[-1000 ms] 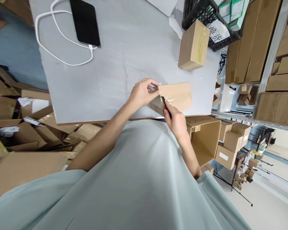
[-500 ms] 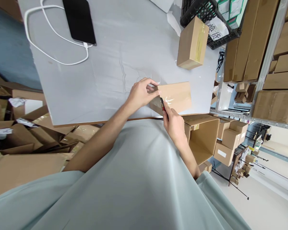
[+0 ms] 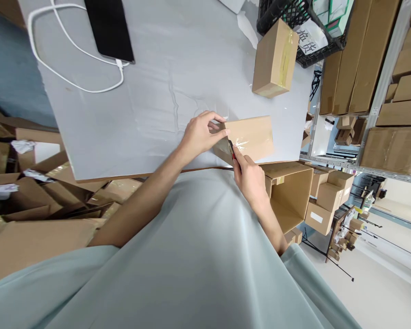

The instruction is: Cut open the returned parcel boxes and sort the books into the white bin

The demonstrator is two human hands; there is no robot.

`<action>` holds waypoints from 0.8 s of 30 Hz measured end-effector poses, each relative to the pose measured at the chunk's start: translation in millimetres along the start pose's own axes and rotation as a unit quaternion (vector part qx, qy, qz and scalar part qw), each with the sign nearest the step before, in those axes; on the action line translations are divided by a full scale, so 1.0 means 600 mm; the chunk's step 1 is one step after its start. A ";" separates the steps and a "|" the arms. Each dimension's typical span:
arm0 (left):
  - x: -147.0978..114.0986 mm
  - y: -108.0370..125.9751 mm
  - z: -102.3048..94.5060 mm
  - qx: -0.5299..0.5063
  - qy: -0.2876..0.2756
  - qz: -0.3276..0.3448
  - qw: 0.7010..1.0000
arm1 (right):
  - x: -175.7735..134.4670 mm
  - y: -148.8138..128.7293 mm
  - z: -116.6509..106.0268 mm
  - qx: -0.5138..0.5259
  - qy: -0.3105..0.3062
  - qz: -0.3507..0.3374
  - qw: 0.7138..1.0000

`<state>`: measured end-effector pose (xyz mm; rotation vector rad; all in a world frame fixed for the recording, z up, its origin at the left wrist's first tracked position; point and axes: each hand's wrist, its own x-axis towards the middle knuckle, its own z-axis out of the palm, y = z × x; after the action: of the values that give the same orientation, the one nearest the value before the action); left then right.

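Note:
A small brown cardboard box (image 3: 255,132) with shiny clear tape lies at the near edge of the grey-topped table (image 3: 147,109). My left hand (image 3: 202,132) grips the box's left end, thumb on the top edge and fingers over the far corner. In my right hand (image 3: 249,176) is a box cutter (image 3: 231,148), black and red, held with the fingers wrapped round it. Its tip meets the box at the left edge, close to my left thumb. The blade itself is too small to make out.
A taped carton (image 3: 276,59) stands farther back, beside a black plastic crate (image 3: 304,27) holding green-and-white boxes. A phone (image 3: 110,29) with a white cable (image 3: 78,87) lies at the far left. Below the table are an open carton (image 3: 291,196) at right and discarded cardboard (image 3: 37,192) at left.
The view has shifted very slightly. Both hands, the box cutter and the small box stay in nearly the same place.

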<state>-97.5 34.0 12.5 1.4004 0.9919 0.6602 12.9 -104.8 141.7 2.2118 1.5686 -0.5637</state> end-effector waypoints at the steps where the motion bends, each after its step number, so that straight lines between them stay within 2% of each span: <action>1: 0.000 0.000 0.000 0.000 0.000 0.000 1.000 | -0.001 0.000 0.000 -0.007 -0.003 0.003 1.000; 12: 0.000 -0.001 0.000 0.002 0.002 -0.002 1.000 | 0.017 -0.054 -0.023 -0.094 -0.070 0.052 0.992; 19: -0.022 0.003 0.009 0.012 0.007 -0.015 1.000 | -0.012 -0.038 -0.048 -0.106 -0.119 0.042 0.986; 24: -0.036 0.007 0.017 0.020 0.037 -0.025 0.999 | -0.005 -0.041 -0.043 -0.097 -0.104 0.035 0.989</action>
<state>-98.3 10.8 19.4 1.3912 1.1004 0.6620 -8.6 -86.6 163.5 1.9851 1.3735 -0.5736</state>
